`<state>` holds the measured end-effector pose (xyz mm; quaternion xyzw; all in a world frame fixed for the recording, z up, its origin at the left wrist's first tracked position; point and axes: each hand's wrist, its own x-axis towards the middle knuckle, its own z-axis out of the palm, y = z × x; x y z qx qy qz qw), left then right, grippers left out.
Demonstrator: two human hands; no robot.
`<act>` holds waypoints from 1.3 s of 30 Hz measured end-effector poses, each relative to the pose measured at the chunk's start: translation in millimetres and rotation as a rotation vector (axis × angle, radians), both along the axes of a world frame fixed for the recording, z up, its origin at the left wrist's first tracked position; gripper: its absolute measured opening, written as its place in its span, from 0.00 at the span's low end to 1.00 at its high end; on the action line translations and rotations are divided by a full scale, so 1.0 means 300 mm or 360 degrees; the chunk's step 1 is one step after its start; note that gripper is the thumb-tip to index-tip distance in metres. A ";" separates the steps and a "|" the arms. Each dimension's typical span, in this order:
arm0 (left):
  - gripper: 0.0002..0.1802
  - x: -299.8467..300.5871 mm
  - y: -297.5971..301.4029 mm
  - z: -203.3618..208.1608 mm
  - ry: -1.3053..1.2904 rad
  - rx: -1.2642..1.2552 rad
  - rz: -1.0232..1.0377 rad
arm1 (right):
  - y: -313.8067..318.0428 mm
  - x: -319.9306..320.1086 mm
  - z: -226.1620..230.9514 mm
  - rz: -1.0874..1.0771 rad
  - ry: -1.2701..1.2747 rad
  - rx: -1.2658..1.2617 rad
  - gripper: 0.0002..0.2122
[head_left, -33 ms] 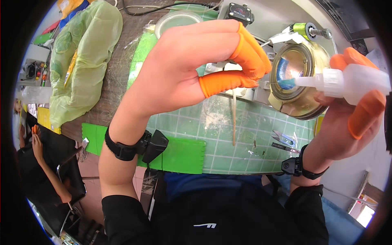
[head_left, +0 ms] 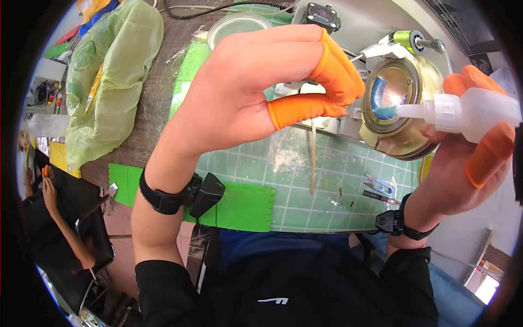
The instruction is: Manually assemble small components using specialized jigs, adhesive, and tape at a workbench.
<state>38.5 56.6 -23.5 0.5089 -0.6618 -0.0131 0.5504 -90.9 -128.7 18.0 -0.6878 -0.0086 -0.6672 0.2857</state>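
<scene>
My left hand (head_left: 308, 82), with orange finger cots on its fingers, is closed in a pinch near the middle of the bench. Whatever lies between its fingertips is too small or hidden to make out. On the right, my right hand (head_left: 457, 155), also in orange finger cots, grips a translucent white squeeze bottle (head_left: 485, 113). The bottle lies sideways with its nozzle pointing left. A teal tip (head_left: 385, 112) ends the nozzle, and a thin needle-like line runs from it to my left fingertips. Behind the tip is a gold-coloured round metal thing (head_left: 400, 144) with blue inside its opening.
A green cutting mat (head_left: 294, 204) covers the bench, with a thin wooden stick (head_left: 312, 163) and small snips (head_left: 381, 188) on it. A green strip (head_left: 239, 204) lies along the front edge. Yellow-green plastic (head_left: 120, 92) lies left. Another person's arm (head_left: 68, 231) shows far left.
</scene>
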 end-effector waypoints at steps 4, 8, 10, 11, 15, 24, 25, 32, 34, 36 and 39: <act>0.11 0.004 0.005 0.000 -0.0008 0.0002 -0.0016 | 0.000 -0.037 -0.005 0.0052 0.0174 0.0007 0.27; 0.10 0.004 0.001 -0.007 0.0044 0.0005 -0.0029 | -0.001 -0.078 0.001 0.0088 0.0337 0.0006 0.26; 0.09 0.005 0.000 -0.010 0.0050 0.0003 -0.0049 | -0.020 -0.100 0.005 0.0109 0.0414 0.0009 0.25; 0.09 0.004 0.000 -0.012 0.0053 0.0004 -0.0047 | -0.017 -0.111 0.006 0.0120 0.0453 0.0011 0.25; 0.10 0.008 0.009 -0.015 0.0031 0.0001 -0.0024 | -0.011 -0.149 0.014 0.0167 0.0598 0.0021 0.24; 0.10 -0.007 -0.010 0.016 0.0013 0.0023 -0.0036 | 0.006 -0.240 0.068 0.0161 0.0841 0.0114 0.25; 0.11 -0.004 -0.027 0.014 0.0000 0.0003 -0.0055 | 0.030 -0.230 0.072 0.0103 0.0816 0.0197 0.29; 0.10 -0.029 0.022 0.002 0.0100 0.0130 0.0060 | -0.119 -0.557 0.114 0.0403 0.0710 0.0480 0.29; 0.09 -0.033 0.033 0.011 0.0135 0.0183 0.0089 | -0.246 -0.747 0.202 -0.0065 -0.0109 0.0781 0.26; 0.08 -0.039 0.015 0.013 0.0134 0.0182 0.0066 | -0.378 -0.952 0.230 -0.0558 0.0139 0.0499 0.18; 0.08 -0.037 0.021 0.004 0.0093 0.0232 0.0054 | -0.497 -1.038 0.111 -0.1057 0.0845 0.0271 0.11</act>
